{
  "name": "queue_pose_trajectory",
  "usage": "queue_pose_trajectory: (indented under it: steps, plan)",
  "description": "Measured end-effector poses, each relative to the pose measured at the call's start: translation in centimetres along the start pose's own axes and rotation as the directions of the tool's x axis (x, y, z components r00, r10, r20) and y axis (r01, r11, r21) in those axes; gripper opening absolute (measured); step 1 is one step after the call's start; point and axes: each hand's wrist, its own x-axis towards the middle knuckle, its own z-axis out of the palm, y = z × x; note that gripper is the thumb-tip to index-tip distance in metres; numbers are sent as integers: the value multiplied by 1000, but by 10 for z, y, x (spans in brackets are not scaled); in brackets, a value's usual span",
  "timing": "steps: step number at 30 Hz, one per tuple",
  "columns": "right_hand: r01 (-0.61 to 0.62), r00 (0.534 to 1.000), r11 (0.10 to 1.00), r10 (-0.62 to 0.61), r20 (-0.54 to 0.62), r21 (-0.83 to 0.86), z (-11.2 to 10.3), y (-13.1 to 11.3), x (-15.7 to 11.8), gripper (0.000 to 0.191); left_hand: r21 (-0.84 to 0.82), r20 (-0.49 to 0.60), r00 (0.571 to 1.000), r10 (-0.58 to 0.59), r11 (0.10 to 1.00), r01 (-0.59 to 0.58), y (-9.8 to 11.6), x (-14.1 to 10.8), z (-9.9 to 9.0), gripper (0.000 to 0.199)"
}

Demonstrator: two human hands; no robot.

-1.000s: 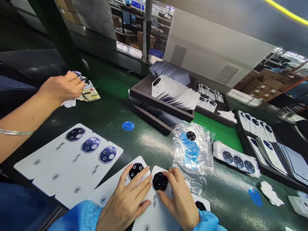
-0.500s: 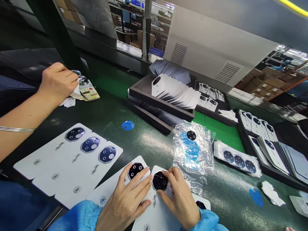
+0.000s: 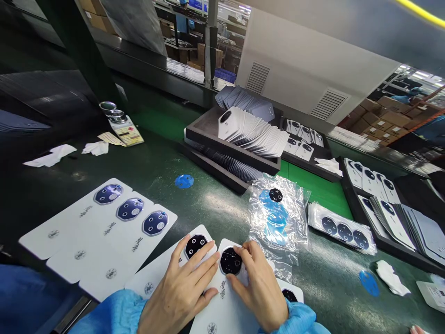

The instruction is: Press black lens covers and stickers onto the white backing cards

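My left hand [image 3: 181,292] lay flat, fingers spread, pinning the white back cover [image 3: 222,311] on the bench [image 3: 215,204]. My right hand [image 3: 259,287] fingers pinched narrowly on the black camera lens piece [image 3: 230,261]. Seating step, I judged; next needs even pressing along its edges.

A dark green conveyor belt [image 3: 194,153] fronts a grey vented cabinet [image 3: 306,74] and cardboard boxes [image 3: 385,118].

No print can be read. The white covers [image 3: 100,232] at 8 o'clock carry small dark script marks and round emblems, too small to make out; the card [image 3: 127,132] at 10 o'clock shows coloured blocks, illegible.
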Motion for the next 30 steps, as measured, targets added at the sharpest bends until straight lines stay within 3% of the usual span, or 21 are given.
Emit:
queue_pose_trajectory:
  steps: [30]
  plan:
    - [-30,999,999,30,24,-15,-1,1,1,52,-46,3,1000,-16,999,16,1,-2,1,31]
